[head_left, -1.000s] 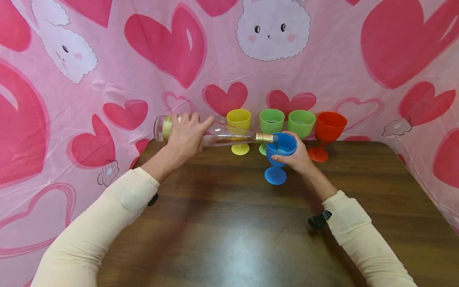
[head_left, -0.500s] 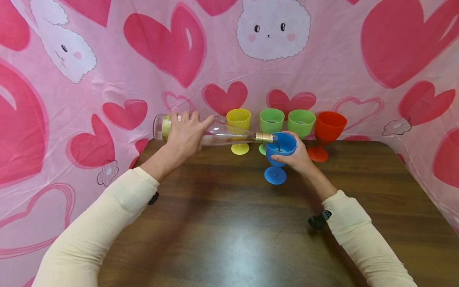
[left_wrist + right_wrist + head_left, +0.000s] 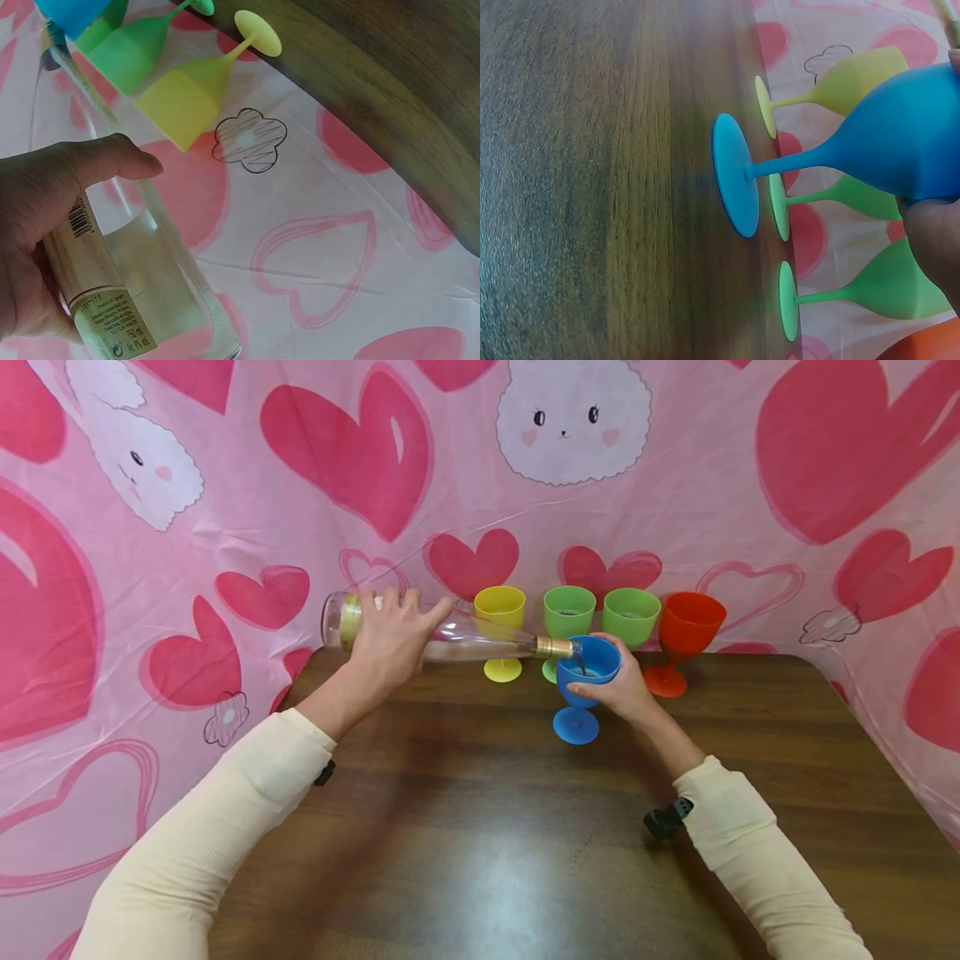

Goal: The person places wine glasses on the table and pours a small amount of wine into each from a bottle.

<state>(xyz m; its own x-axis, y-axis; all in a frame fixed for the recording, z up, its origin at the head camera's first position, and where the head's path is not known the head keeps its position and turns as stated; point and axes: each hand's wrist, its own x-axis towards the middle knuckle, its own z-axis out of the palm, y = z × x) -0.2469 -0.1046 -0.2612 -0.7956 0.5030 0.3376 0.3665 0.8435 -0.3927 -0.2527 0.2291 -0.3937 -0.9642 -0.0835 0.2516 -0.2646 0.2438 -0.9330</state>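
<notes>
My left hand [image 3: 393, 639] grips a clear glass bottle [image 3: 480, 641] by its labelled body and holds it nearly level, neck to the right. The gold-wrapped mouth lies over the rim of a blue goblet [image 3: 588, 672], and a thin dark stream runs from it into the cup. Foamy liquid shows inside. My right hand [image 3: 626, 687] holds the goblet round its bowl from the right, the goblet tilted slightly toward the bottle. In the left wrist view, the thumb and fingers wrap the bottle's label [image 3: 112, 322]. The right wrist view shows the goblet's stem and foot free of the fingers.
Behind stand a yellow goblet [image 3: 500, 610], two green goblets [image 3: 568, 610] with liquid in them, and a red goblet [image 3: 688, 622] at the right. They line the back edge of the wooden table [image 3: 480, 827], close to a pink heart-patterned cloth [image 3: 465, 460].
Both hands keep their holds, and bottle and blue goblet stay almost in place. Liquid keeps running from the bottle into the goblet; the stream looks slightly thicker than a second ago.
</notes>
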